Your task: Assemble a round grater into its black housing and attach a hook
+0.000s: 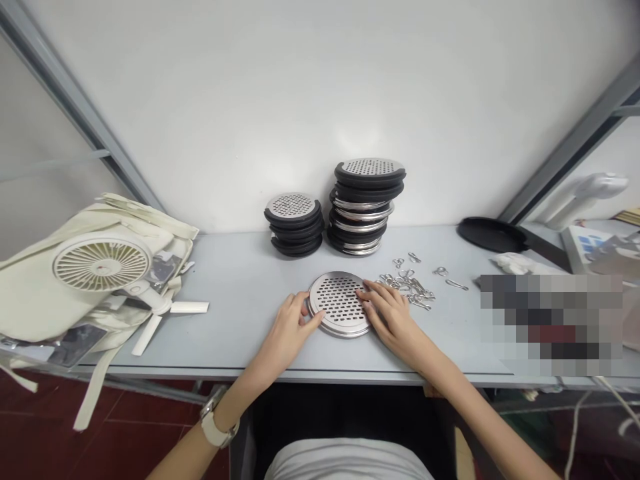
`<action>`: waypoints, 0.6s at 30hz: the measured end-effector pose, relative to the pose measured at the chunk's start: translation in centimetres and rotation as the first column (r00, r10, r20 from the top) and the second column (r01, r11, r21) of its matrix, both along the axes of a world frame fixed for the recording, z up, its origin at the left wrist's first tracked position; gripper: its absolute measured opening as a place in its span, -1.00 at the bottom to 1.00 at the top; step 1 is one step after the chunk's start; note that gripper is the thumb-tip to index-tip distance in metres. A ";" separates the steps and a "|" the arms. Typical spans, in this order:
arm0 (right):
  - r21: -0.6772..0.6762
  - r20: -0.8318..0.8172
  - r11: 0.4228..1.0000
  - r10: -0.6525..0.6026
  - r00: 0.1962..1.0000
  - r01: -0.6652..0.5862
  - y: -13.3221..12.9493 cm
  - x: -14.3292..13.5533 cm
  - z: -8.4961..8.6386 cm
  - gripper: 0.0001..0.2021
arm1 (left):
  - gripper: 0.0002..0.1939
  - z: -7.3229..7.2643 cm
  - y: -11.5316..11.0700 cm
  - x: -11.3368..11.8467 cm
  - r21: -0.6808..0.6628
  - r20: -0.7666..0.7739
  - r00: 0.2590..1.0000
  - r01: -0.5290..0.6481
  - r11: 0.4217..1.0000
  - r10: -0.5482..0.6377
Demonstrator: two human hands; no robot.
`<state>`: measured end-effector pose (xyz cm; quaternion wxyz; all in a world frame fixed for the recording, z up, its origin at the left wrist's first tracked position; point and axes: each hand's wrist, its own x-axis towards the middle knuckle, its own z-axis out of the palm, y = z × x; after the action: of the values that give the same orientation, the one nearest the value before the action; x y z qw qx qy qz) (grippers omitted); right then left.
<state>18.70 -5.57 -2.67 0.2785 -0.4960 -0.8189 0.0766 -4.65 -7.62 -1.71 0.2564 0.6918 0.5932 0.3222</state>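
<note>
A round silver metal disc (344, 301) with rows of slotted holes lies flat near the middle of the table. My left hand (290, 327) grips its left rim, thumb on the top face and fingers curled around the side. On the opposite rim, my right hand (393, 313) holds the disc with fingertips resting on its upper right part. Just beyond my right hand, small bent-wire metal clips (407, 283) are scattered in a loose heap, partly hidden by my fingers.
Behind the disc stand a short stack of black-rimmed perforated discs (295, 230) and a taller mixed stack (367, 207). A white fan (103, 263) and cream bag (30, 280) occupy the left. A black pan (493, 233) lies at the right, behind a blurred-out patch.
</note>
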 end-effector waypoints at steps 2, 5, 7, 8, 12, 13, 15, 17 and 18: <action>-0.036 0.026 0.999 0.011 1.000 -0.010 0.2 0.2 0.3 -0.68 | -0.63 0.2 0.0 -0.1 -0.001 -0.029 1.000 0.012 1.000 -0.012; -0.088 0.069 0.996 0.016 0.997 -0.010 0.3 0.1 0.8 -0.67 | -0.50 0.4 -0.1 -0.1 -0.006 -0.032 0.999 0.007 1.000 -0.007; -0.116 0.080 0.993 0.028 0.996 -0.018 0.4 0.2 1.1 -0.67 | -0.45 0.6 -0.2 0.0 0.014 -0.057 0.998 0.001 1.000 0.000; -0.131 0.081 0.990 0.054 0.995 -0.043 0.6 0.4 1.4 -0.67 | -0.46 0.6 -0.2 0.0 0.030 -0.086 0.996 0.000 1.000 0.003; -0.124 0.031 0.985 0.120 0.992 -0.116 2.6 3.8 3.4 -0.68 | -0.56 0.8 -0.5 0.0 0.229 -0.226 0.967 -0.065 0.971 0.118; -0.094 0.004 0.994 0.055 0.999 -0.054 3.6 5.4 4.1 -0.67 | -0.63 0.9 -0.6 -0.1 0.321 -0.248 0.955 -0.080 0.944 0.165; -0.094 -0.033 0.991 -0.101 0.994 0.098 6.3 9.1 5.7 -0.63 | -0.78 1.3 -0.8 -0.2 0.500 -0.263 0.934 -0.084 0.862 0.243; -0.051 0.037 0.911 -0.407 0.913 0.409 9.5 13.0 7.1 -0.59 | -0.79 1.8 -1.0 -0.3 0.590 -0.265 0.928 -0.057 0.805 0.260; -0.018 0.053 0.861 -0.508 0.860 0.509 11.2 14.7 7.6 -0.53 | -0.76 2.0 -1.0 -0.4 0.603 -0.267 0.931 -0.041 0.797 0.250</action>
<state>33.43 5.61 4.92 0.2620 -0.7002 -0.6641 0.0018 -5.05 -8.66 0.32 -0.1002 0.7326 0.5509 0.3869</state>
